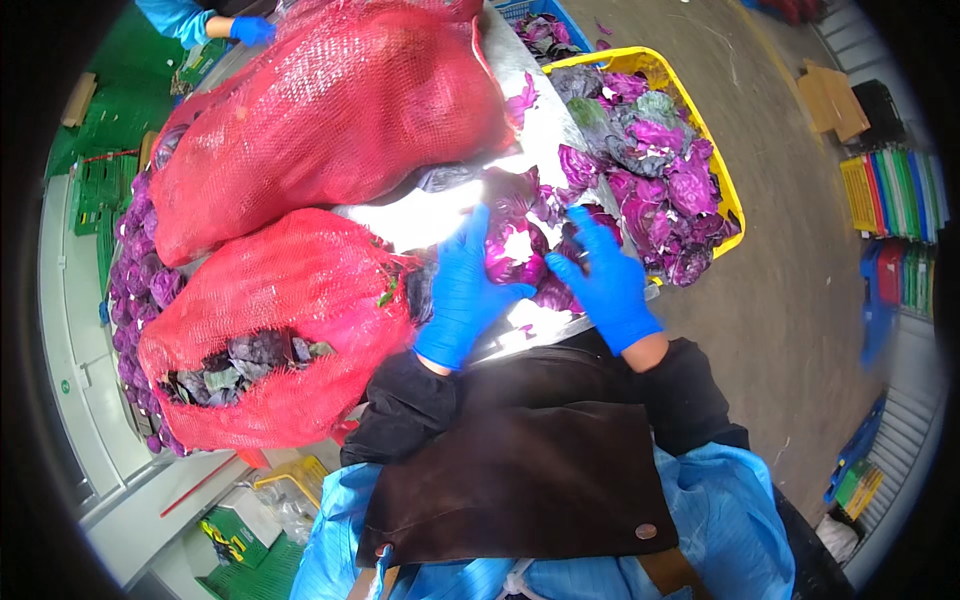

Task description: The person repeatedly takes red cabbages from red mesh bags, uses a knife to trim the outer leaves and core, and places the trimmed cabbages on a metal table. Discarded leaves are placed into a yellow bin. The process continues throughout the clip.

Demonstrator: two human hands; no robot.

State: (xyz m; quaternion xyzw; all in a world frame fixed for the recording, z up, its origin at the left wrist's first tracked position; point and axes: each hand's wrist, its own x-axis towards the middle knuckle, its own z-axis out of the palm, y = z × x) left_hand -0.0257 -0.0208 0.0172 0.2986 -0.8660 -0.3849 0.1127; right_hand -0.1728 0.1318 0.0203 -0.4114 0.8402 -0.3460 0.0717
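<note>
Before me lies a red cabbage [499, 247] with a pale cut end showing, on a bright metal tabletop [409, 221]. My left hand [465, 292], in a blue glove, is at the cabbage's left side with thumb and fingers spread; whether it touches the cabbage is hard to tell. Over the purple leaves [559, 292] to the right, my gloved right hand [611, 292] has its fingers apart and grips nothing. Left of my left hand sits a torn red mesh sack [300, 262], dark cabbages [259, 356] showing through its hole.
A larger, full red mesh sack [360, 105] lies beyond. Trimmed leaves [667, 172] heap in a yellow crate [731, 191] at the right table edge; a blue crate [574, 30] stands behind it. Several cabbages [142, 277] pile at far left. Another person's gloved hand [253, 30] is at top left.
</note>
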